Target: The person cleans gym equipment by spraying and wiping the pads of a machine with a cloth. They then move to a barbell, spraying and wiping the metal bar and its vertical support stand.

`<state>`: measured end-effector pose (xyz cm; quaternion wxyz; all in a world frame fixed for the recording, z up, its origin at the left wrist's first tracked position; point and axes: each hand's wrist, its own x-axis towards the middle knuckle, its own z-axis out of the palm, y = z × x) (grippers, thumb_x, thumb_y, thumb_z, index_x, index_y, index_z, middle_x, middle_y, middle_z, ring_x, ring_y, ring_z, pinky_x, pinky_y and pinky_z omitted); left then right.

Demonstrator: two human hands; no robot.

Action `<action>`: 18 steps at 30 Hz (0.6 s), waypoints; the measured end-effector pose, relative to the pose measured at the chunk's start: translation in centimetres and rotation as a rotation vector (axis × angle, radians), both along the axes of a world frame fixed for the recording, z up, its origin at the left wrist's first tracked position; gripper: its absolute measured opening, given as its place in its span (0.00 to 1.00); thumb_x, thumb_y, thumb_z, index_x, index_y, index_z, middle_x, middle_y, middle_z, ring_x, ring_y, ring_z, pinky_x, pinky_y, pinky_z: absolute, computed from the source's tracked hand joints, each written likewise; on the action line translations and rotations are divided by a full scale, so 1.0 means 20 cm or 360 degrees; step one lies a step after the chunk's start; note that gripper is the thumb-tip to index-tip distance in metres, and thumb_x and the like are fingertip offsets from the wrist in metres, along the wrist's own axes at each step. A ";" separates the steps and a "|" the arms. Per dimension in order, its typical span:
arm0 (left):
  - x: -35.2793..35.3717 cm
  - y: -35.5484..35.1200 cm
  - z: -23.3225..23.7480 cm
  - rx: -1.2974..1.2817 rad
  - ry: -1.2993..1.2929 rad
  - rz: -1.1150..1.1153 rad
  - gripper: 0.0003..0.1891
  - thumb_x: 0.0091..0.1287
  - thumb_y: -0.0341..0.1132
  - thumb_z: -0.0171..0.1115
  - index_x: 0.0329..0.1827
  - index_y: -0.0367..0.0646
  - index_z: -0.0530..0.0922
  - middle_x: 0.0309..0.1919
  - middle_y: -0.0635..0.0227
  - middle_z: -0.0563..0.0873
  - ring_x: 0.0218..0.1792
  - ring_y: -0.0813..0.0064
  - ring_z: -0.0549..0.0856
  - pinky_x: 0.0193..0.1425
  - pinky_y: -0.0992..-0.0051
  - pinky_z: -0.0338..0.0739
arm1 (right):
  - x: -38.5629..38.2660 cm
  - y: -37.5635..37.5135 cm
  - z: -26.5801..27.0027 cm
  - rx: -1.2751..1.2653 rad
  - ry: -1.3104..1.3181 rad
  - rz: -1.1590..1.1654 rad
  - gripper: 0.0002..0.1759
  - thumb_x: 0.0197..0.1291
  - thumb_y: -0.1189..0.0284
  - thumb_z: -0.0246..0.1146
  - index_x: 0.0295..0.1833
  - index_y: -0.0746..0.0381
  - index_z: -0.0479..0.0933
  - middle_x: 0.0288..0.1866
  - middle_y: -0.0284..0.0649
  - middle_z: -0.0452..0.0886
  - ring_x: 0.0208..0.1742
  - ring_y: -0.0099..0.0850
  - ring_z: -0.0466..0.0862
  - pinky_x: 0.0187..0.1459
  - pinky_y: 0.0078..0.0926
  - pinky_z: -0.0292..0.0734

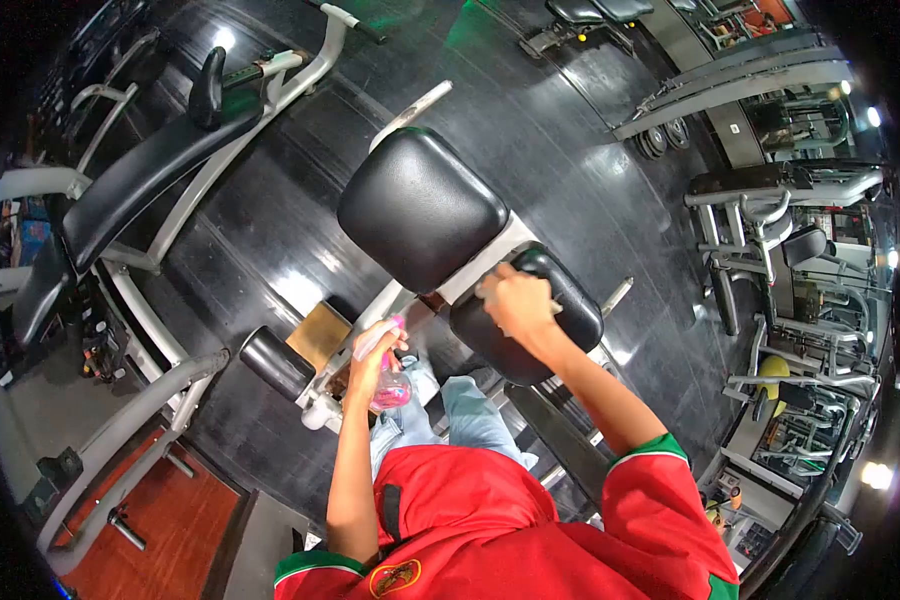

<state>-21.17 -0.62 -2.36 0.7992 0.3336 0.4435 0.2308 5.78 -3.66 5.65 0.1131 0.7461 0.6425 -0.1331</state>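
My left hand [369, 348] is wrapped round the neck of a clear spray bottle [391, 390] with pink liquid and a pink and white spray head. The bottle hangs upright above my knees. Bent over a black padded seat [505, 345], my right hand [520, 303] presses on its upper part. Pale edges of what looks like a cloth [556, 302] show beside its fingers; the rest is hidden under the hand. A larger black pad [422, 208] of the same machine lies just beyond, apart from both hands.
A black roller pad [275, 362] and a tan block [318, 335] are at the left of the machine. A long black bench [145, 190] on a white frame stands farther left. Weight machines [770, 225] line the right side. Weight plates [662, 138] rest on the dark floor.
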 end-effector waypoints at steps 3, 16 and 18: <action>0.02 0.01 0.03 -0.0008 0.0007 -0.0021 0.15 0.69 0.40 0.62 0.48 0.35 0.83 0.38 0.63 0.87 0.27 0.79 0.84 0.25 0.79 0.76 | 0.09 -0.05 0.04 0.0313 0.0132 -0.0202 0.12 0.51 0.68 0.70 0.43 0.51 0.85 0.44 0.35 0.80 0.41 0.38 0.88 0.37 0.43 0.84; 0.16 0.05 0.10 0.0093 0.0086 -0.0436 0.14 0.70 0.40 0.62 0.45 0.37 0.83 0.32 0.65 0.86 0.21 0.81 0.80 0.25 0.80 0.74 | -0.07 -0.47 -0.06 0.0834 0.0401 -0.0774 0.16 0.51 0.68 0.71 0.48 0.48 0.84 0.40 0.32 0.78 0.41 0.36 0.85 0.37 0.40 0.82; 0.18 0.06 0.12 0.0117 0.0106 -0.0534 0.14 0.70 0.40 0.62 0.44 0.37 0.83 0.31 0.65 0.86 0.21 0.81 0.80 0.25 0.80 0.74 | 0.00 -0.44 0.02 0.0966 0.0409 -0.1036 0.16 0.50 0.69 0.72 0.48 0.50 0.85 0.39 0.32 0.79 0.42 0.36 0.85 0.38 0.38 0.81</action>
